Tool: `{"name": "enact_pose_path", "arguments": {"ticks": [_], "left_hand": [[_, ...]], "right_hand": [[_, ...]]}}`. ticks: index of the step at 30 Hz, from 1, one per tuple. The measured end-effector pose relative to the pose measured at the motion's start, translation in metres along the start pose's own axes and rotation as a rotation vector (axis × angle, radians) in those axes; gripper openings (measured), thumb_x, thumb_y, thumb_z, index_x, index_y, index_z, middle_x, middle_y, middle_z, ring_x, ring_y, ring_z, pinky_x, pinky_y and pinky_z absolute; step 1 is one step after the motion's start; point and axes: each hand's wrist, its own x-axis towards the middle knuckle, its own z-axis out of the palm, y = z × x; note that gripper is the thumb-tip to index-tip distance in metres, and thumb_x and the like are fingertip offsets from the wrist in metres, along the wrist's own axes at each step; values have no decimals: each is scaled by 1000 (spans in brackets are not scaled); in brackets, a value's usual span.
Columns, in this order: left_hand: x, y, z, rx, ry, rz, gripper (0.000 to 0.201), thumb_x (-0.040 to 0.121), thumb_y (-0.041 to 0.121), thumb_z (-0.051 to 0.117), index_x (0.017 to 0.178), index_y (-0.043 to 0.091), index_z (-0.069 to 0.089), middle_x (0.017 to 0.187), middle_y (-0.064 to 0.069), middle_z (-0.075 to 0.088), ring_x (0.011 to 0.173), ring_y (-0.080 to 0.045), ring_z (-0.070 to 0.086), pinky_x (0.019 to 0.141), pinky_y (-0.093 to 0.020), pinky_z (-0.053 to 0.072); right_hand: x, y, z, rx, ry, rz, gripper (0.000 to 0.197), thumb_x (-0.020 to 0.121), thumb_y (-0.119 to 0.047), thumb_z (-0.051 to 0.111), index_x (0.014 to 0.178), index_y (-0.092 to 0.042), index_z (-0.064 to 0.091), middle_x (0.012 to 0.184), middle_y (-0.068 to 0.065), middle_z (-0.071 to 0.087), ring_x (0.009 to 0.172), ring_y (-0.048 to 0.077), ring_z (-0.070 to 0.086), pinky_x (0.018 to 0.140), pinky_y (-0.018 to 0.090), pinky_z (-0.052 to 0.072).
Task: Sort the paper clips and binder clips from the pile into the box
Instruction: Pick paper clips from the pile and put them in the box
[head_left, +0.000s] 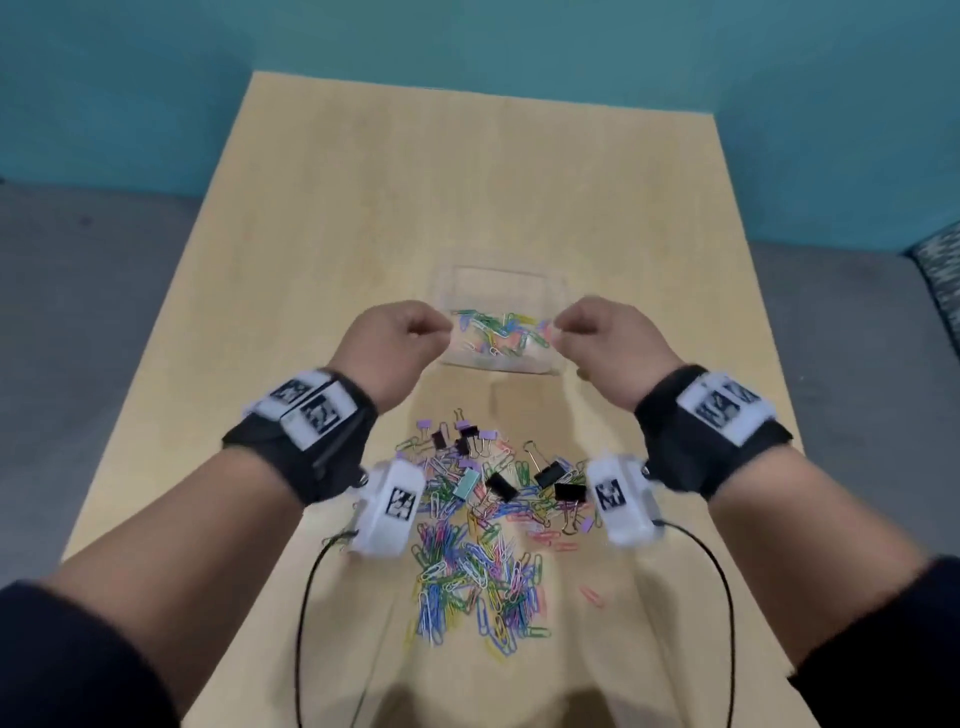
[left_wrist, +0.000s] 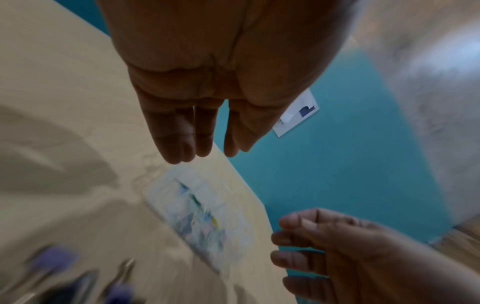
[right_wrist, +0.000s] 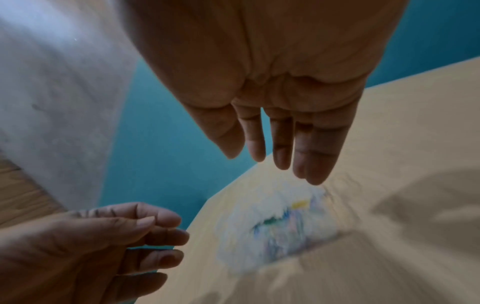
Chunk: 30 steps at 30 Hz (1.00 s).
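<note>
A clear plastic box stands mid-table with several coloured paper clips inside. Nearer me lies the pile of coloured paper clips, with black, purple and teal binder clips on its far part. My left hand hovers over the box's left edge and my right hand over its right edge. In both wrist views the fingers hang loosely above the blurred box, and no clip shows in either hand.
The light wooden table runs far beyond the box, against a teal wall. Two black cables trail from the wrist cameras over the near table. A stray pink paper clip lies right of the pile. Grey floor flanks the table.
</note>
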Motion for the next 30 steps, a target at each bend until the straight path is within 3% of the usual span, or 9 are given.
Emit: {"name": "enact_pose_path", "arguments": {"ticks": [2, 5, 7, 10, 14, 17, 21, 25, 30], "left_hand": [[-37, -27, -4, -103, -155, -70, 6, 80, 21, 65, 81, 17, 70, 79, -8, 68, 67, -19, 60, 72, -39, 52], [-96, -69, 6, -212, -560, -284, 13, 67, 31, 65, 72, 19, 66, 72, -10, 64, 63, -21, 55, 61, -34, 45], [-128, -86, 24, -174, -744, -365, 9, 69, 21, 59, 75, 20, 66, 76, -9, 66, 68, -20, 60, 60, -29, 48], [-155, -95, 52, -147, -783, -407, 20, 63, 13, 51, 77, 15, 65, 75, -10, 64, 66, -17, 62, 57, -24, 49], [-155, -94, 63, -150, -509, -356, 11, 72, 7, 53, 73, 14, 61, 68, -4, 60, 60, -14, 60, 58, -27, 45], [-153, -91, 57, -141, -290, -305, 10, 71, 10, 53, 71, 17, 62, 63, -3, 59, 57, -17, 54, 60, -34, 45], [-161, -100, 36, 341, -45, -81, 10, 80, 19, 61, 87, 26, 60, 90, 2, 56, 80, -19, 57, 73, -31, 45], [-179, -117, 37, 511, -59, -83, 61, 79, 35, 66, 134, 21, 44, 122, -6, 46, 112, -27, 45, 97, -36, 39], [-180, -111, 63, 596, -84, 59, 72, 80, 42, 65, 142, 31, 30, 128, -1, 39, 117, -22, 30, 99, -33, 34]], "right_hand": [[-41, 23, 9, 44, -121, -19, 6, 84, -14, 62, 80, -19, 64, 74, -5, 65, 67, 14, 58, 70, 35, 50], [-108, 55, 37, 77, -546, 68, 6, 75, -20, 59, 71, -23, 63, 59, -9, 61, 54, 5, 51, 59, 26, 43], [-142, 69, 64, 105, -795, 138, 9, 71, -21, 56, 72, -24, 64, 65, -5, 62, 58, 10, 53, 58, 26, 43], [-171, 76, 101, 93, -957, 166, 12, 68, -23, 52, 72, -25, 64, 78, 5, 65, 70, 16, 59, 63, 28, 44], [-169, 65, 119, 230, -719, 227, 14, 71, -12, 50, 75, -22, 60, 78, 7, 63, 66, 19, 61, 62, 26, 45], [-166, 60, 116, 380, -509, 254, 9, 70, -19, 53, 75, -24, 60, 69, 3, 58, 64, 20, 54, 58, 28, 40], [-181, 81, 94, 165, -220, 149, 12, 83, -22, 58, 91, -30, 62, 86, -3, 61, 80, 17, 59, 76, 32, 47], [-204, 103, 84, -285, -90, 145, 51, 82, -25, 58, 132, -25, 45, 117, 3, 46, 107, 24, 46, 93, 32, 39], [-194, 87, 116, -328, -83, -2, 67, 85, -31, 58, 144, -27, 28, 128, 2, 38, 118, 24, 31, 97, 31, 33]]}}
